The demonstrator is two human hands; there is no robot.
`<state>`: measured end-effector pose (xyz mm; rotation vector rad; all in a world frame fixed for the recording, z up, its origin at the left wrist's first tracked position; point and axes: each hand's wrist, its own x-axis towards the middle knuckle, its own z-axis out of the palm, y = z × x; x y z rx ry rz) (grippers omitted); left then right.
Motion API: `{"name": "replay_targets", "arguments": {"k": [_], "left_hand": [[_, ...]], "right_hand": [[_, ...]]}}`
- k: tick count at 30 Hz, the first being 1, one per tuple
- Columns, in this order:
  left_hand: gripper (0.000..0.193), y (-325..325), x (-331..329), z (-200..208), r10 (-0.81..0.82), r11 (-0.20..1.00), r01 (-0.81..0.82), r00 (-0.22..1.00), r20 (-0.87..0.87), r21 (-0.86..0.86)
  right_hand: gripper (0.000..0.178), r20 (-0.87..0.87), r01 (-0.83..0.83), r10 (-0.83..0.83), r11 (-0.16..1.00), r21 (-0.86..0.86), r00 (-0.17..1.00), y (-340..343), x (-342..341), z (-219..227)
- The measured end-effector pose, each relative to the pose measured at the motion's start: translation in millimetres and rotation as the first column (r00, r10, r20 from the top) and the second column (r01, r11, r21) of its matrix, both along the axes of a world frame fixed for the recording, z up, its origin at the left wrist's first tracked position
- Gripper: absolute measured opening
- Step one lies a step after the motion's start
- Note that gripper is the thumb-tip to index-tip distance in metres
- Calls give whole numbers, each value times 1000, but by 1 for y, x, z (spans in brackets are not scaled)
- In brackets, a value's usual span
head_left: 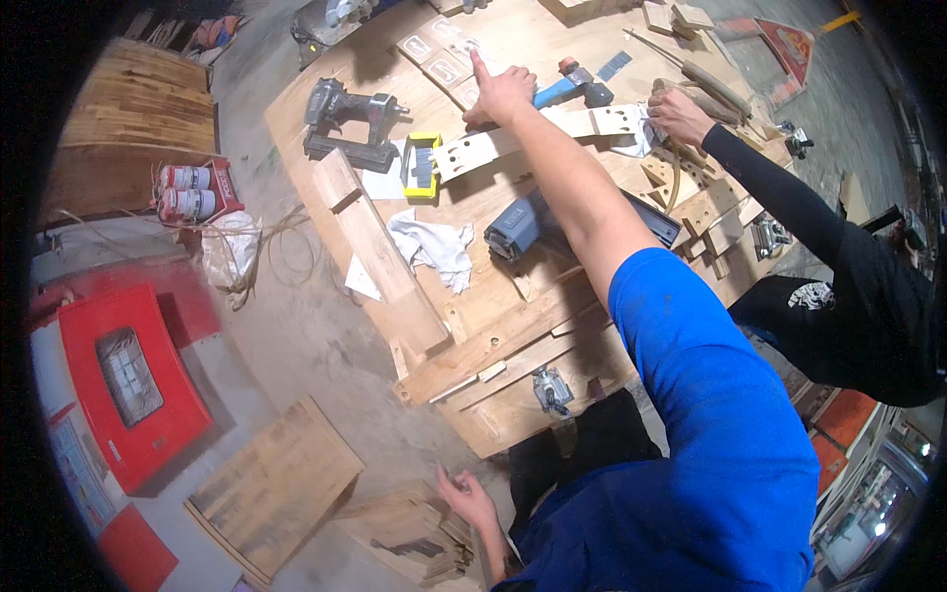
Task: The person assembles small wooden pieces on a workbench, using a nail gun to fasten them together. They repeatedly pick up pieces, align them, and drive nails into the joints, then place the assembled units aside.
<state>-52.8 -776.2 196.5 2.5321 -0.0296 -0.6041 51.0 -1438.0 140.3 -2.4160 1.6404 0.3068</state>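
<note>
My right hand (501, 94) reaches far across the wooden worktable (513, 405), palm down with the index finger stretched out. It rests at the upper edge of a long pale wooden strip (473, 150) with cut-out holes and grips nothing. A blue-handled tool (564, 89) lies just right of the hand. My left hand (464, 493) hangs low beside the table, fingers apart and holding nothing, above a stack of wood pieces (414, 538) on the floor. Another person's hand (679, 113), in a black sleeve, holds the strip's far right end with a white cloth.
On the table lie a grey nail gun (345, 113), a yellow box (422, 163), a blue power sander (515, 229), a white rag (434, 247) and a thick plank (380, 252). On the floor stand a red cabinet (128, 380), paint cans (192, 192) and wooden panels (271, 488).
</note>
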Motion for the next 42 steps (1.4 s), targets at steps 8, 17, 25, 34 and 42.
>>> {"name": "replay_targets", "arguments": {"k": [8, 17, 25, 34, 42], "left_hand": [[55, 17, 2, -12, -95, 995, 97, 994, 59, -31], [55, 38, 34, -16, -25, 993, 45, 982, 187, -105], [58, -54, 96, 10, -366, 810, 457, 884, 292, -367], [95, -153, 83, -5, -720, 538, 800, 600, 348, -266], [153, -172, 59, -27, -713, 542, 795, 606, 352, -270]], "right_hand": [[125, -130, -121, 109, 989, -87, 986, -8, 3, 48], [121, 399, -324, 381, 924, -204, 834, 280, -100, 159], [131, 143, -157, 142, 983, 97, 979, 379, -130, 76], [125, 233, -200, 234, 966, -162, 944, 395, -142, 49], [132, 231, -136, 142, 990, -43, 962, 375, -227, 107]]}}
